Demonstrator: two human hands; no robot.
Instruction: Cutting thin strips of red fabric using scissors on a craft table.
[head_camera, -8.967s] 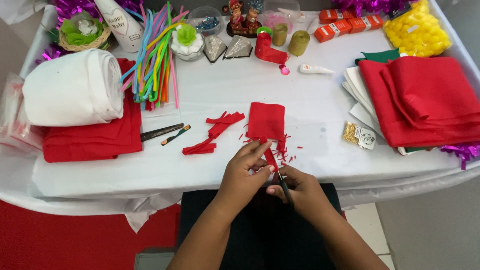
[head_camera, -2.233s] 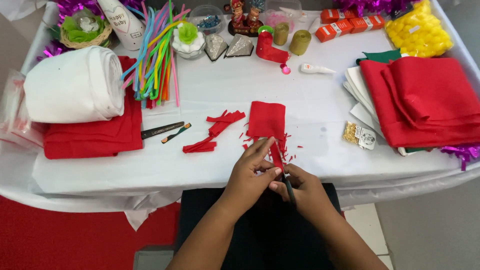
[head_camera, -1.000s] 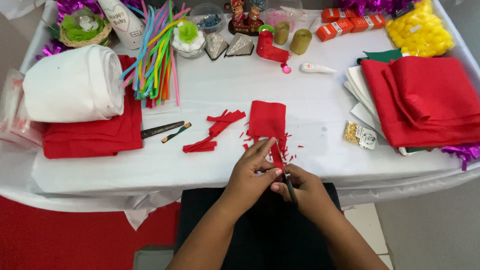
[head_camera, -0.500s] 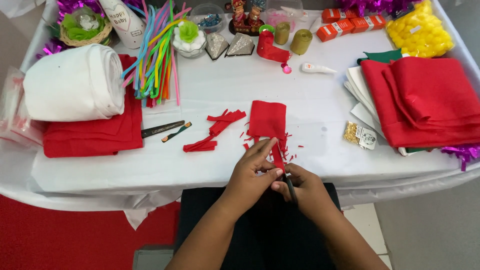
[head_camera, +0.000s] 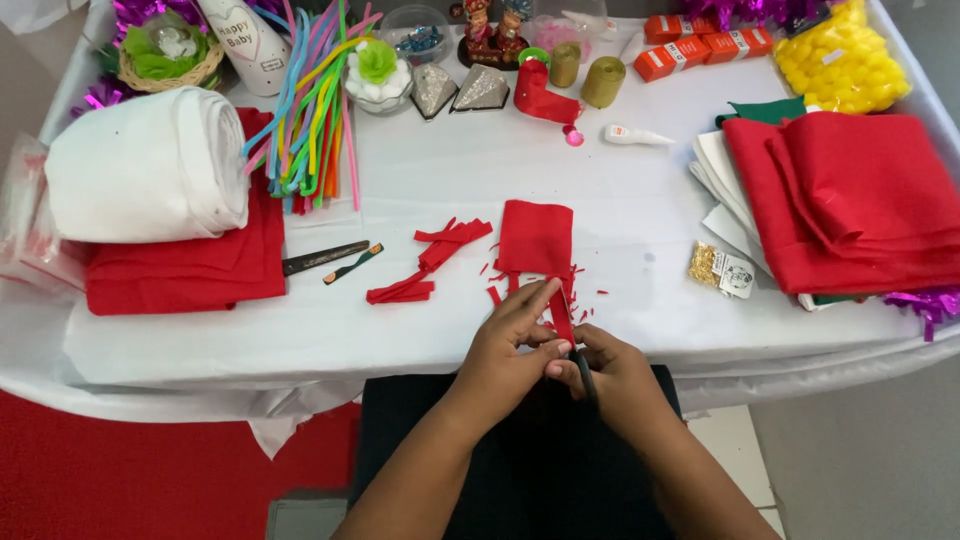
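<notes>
Hardly anything has shifted since the earlier frames: the left hand still pinches the near edge of the red felt piece, its fingers closed on a narrow strip hanging off it, and the right hand stays wrapped around small dark-handled scissors whose blades meet that strip; the hands have only crept a touch along the cut. The felt piece lies flat near the front edge of the table, just ahead of both hands, with tiny red snippets scattered around it and a heap of cut red strips to its left. The white cloth covering the table also carries a roll of white fabric on folded red felt, a bundle of coloured pipe cleaners, a stack of red felt sheets on the right, orange boxes and a bag of yellow pompoms at the back. Below the table, the floor shows red at left.
</notes>
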